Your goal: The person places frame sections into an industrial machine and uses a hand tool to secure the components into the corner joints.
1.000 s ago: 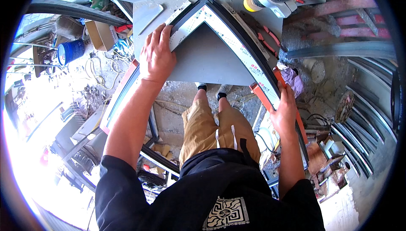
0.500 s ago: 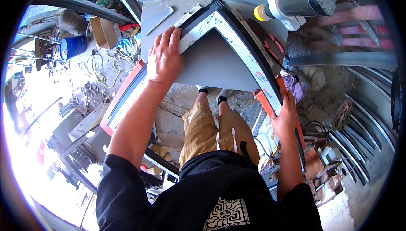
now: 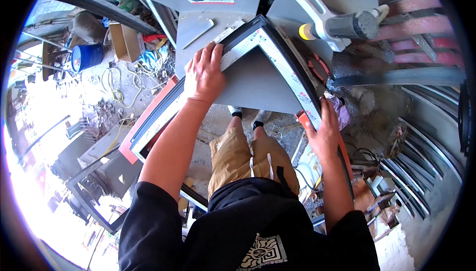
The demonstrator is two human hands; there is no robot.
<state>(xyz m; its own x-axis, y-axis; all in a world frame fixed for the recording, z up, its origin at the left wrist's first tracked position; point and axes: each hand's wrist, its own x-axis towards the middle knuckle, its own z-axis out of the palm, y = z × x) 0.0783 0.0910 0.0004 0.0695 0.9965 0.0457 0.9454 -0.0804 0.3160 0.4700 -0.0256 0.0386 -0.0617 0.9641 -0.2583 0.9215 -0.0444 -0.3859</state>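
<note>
A dark-edged window frame [image 3: 293,80], its face covered with white printed film, lies with its pointed corner turned away from me on a grey machine table [image 3: 238,85]. My left hand [image 3: 204,75] is closed over the frame's left side near the corner, fingers over the outer edge. On the right side my right hand [image 3: 325,134] grips the frame, thumb on the inner side and fingers along the outer edge. Orange supports [image 3: 130,144] show beside both frame sides. The frame's near part is partly hidden by my arms.
A hex key [image 3: 199,33] lies on the machine top left of the corner. Red-handled pliers [image 3: 320,67] rest to the right. A grey cylinder with a yellow ring [image 3: 347,25] overhangs the far right. Long metal profiles [image 3: 406,172], a blue drum [image 3: 87,58] and a cardboard box [image 3: 125,42] stand around.
The whole view has shifted slightly, with machine and frame lower and further right in it. My right hand has moved a little up along the frame's side; my left hand keeps its hold.
</note>
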